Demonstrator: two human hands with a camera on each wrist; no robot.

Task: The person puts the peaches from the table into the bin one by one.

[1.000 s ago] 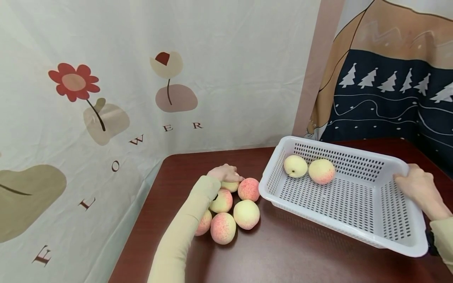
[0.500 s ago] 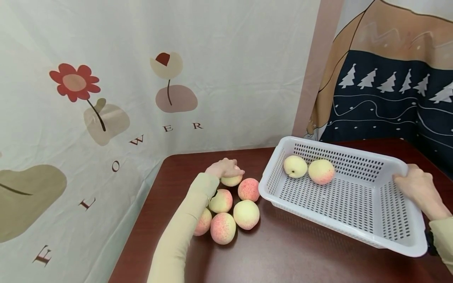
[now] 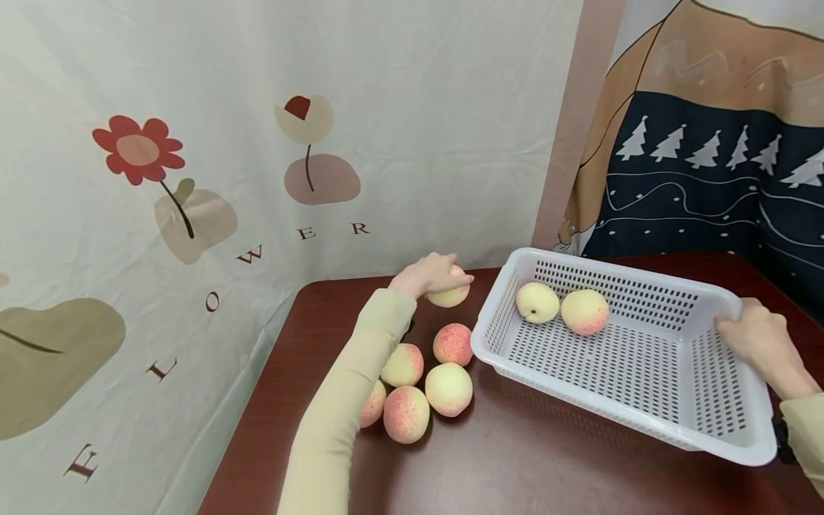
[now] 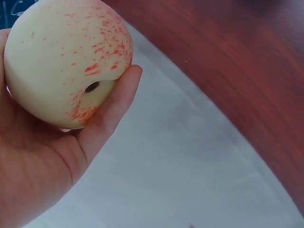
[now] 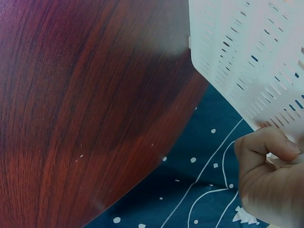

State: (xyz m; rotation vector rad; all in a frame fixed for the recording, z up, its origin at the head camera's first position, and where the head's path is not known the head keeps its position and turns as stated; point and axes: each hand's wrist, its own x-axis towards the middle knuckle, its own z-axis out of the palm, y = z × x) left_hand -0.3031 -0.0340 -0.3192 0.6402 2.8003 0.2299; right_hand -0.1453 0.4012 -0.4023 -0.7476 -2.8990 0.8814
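My left hand [image 3: 426, 276] holds a pale yellow peach [image 3: 448, 296] with red speckles, raised above the far part of the table. In the left wrist view the thumb lies along the peach [image 4: 61, 57] beside its dark stem hollow; the other fingers are mostly hidden behind it. My right hand [image 3: 762, 343] grips the right end of a white perforated plastic basket [image 3: 618, 415], thumb bent over the rim in the right wrist view. Two peaches, one yellow [image 3: 537, 302] and one with a red blush [image 3: 584, 312], sit in the basket's far left part.
Several loose peaches lie on the dark red wooden table [image 3: 515, 458] left of the basket; a red one [image 3: 453, 345] is close to its left corner. A white flower-print cloth [image 3: 418, 129] hangs behind, and a navy tree-print cloth [image 3: 695, 193] hangs at the right.
My left hand has lifted a peach from the far side of the pile and carried it up and right toward the basket. The right hand and basket have stayed put.
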